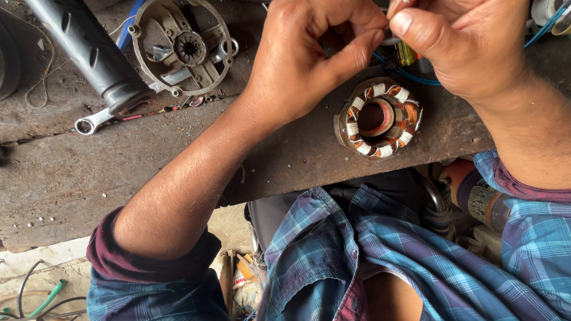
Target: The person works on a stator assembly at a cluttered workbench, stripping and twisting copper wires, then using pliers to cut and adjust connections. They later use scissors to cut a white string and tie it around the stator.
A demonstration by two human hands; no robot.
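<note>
— Where could a hand pass on the wooden bench (119, 172)?

— The near left planks lie open, between the spanner (90, 123) and the bench's near edge.

— And farther back?

— Crowded. The black tube (89, 50) slants across the far left, with the round metal motor cover (181, 47) just beside it.

— On the right?

— The wound stator (379, 117) sits near the edge; blue wires (416, 76) run behind it, under both hands.
</note>
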